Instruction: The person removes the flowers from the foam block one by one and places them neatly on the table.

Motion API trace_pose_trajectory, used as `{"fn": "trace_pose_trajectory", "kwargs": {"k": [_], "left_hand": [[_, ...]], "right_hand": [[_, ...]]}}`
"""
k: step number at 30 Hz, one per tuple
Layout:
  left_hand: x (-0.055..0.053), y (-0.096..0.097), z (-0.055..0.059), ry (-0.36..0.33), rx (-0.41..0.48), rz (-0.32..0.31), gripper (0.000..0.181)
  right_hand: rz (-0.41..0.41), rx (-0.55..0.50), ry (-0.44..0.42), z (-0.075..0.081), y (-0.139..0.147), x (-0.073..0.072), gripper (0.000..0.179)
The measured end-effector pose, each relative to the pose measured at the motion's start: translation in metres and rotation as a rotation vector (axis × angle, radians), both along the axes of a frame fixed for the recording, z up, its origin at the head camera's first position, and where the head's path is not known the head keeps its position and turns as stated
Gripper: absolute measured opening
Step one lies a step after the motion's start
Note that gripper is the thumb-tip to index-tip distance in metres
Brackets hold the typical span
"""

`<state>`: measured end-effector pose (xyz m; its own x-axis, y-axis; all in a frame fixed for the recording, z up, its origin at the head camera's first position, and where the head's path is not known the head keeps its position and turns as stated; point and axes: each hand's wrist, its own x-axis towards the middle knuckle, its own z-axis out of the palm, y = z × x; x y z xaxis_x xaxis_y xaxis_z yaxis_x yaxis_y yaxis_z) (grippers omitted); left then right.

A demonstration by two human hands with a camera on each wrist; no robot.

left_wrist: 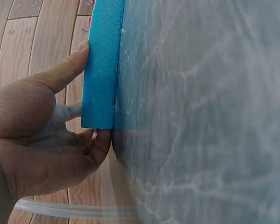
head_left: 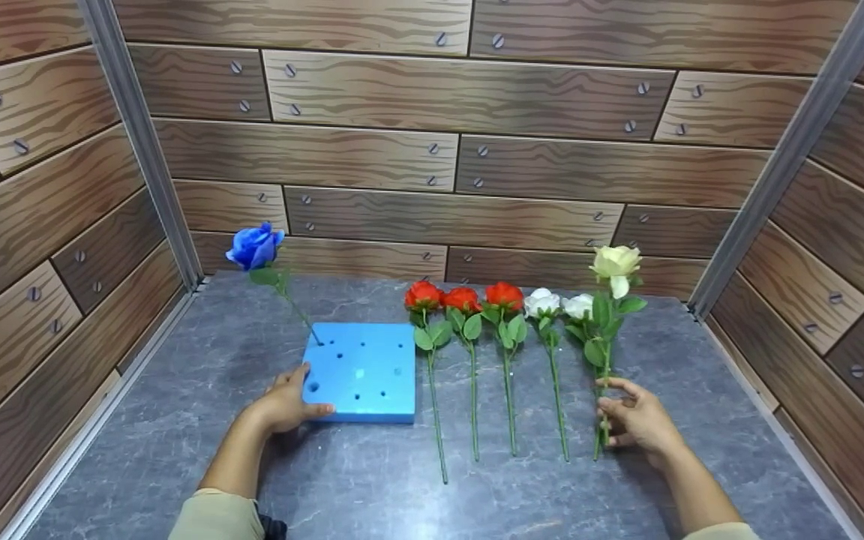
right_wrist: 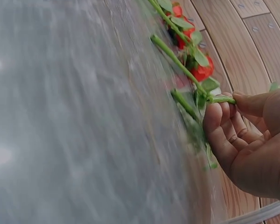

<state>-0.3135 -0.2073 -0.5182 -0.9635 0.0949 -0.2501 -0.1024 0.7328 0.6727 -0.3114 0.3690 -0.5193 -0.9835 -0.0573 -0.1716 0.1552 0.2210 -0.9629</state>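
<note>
My left hand (head_left: 282,405) holds the front left corner of a blue foam block (head_left: 368,375) with several holes in its top. In the left wrist view, the thumb lies along the block's edge (left_wrist: 100,70) and the fingers are at its end. A blue artificial rose (head_left: 255,247) leans to the left, its stem in the block's back left hole. With thumb and fingers, my right hand (head_left: 638,420) pinches the green stem of a pale yellow rose (head_left: 616,262). The stem's cut end (right_wrist: 214,99) shows in the right wrist view. A white rose (head_left: 578,307) lies right beside it.
Between block and right hand, three red roses (head_left: 504,296) and another white rose (head_left: 542,302) lie in a row, stems toward me. They rest on a grey marbled table (head_left: 372,487). Wood-patterned walls (head_left: 372,97) with metal corner posts (head_left: 143,142) enclose the back and sides.
</note>
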Motion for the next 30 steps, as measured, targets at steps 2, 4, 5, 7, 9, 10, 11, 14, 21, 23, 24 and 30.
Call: {"fn": "trace_pose_trajectory", "kwargs": {"k": [2, 4, 5, 7, 9, 10, 11, 14, 21, 23, 24, 30], "left_hand": [[0.0, 0.0, 0.0, 0.003, -0.009, -0.003, 0.109], [0.0, 0.0, 0.0, 0.003, -0.008, -0.005, 0.109], [0.0, 0.0, 0.0, 0.002, -0.007, -0.005, 0.109], [0.0, 0.0, 0.0, 0.0, -0.004, -0.005, 0.109], [0.001, 0.0, 0.001, -0.002, -0.002, -0.006, 0.11], [0.001, 0.0, 0.001, -0.001, -0.004, -0.006, 0.11], [0.001, 0.0, 0.001, -0.001, -0.006, -0.007, 0.11], [0.001, 0.0, 0.002, 0.0, -0.014, -0.01, 0.11], [0.0, 0.0, 0.002, 0.007, -0.028, -0.007, 0.11], [0.0, 0.0, 0.001, 0.012, -0.034, -0.005, 0.109], [0.0, 0.0, 0.001, 0.014, -0.035, -0.003, 0.109], [0.0, 0.0, 0.0, 0.008, -0.022, 0.0, 0.108]], "right_hand": [[0.003, 0.006, -0.009, -0.001, 0.005, 0.001, 0.049], [-0.002, 0.018, -0.02, -0.001, 0.01, 0.002, 0.05], [-0.006, 0.026, -0.027, -0.002, 0.013, 0.002, 0.05], [-0.014, 0.04, -0.042, -0.003, 0.017, 0.003, 0.051], [-0.02, 0.045, -0.057, -0.003, 0.022, 0.004, 0.052], [-0.02, 0.047, -0.063, -0.004, 0.025, 0.004, 0.052], [-0.016, 0.045, -0.066, -0.004, 0.027, 0.004, 0.052], [0.0, 0.033, -0.071, -0.005, 0.034, 0.006, 0.053], [0.016, 0.048, -0.109, -0.004, 0.048, 0.009, 0.053], [0.019, 0.054, -0.119, -0.004, 0.051, 0.009, 0.054], [0.019, 0.057, -0.128, -0.005, 0.052, 0.009, 0.054], [0.041, 0.048, -0.164, -0.005, 0.06, 0.009, 0.054]]}}
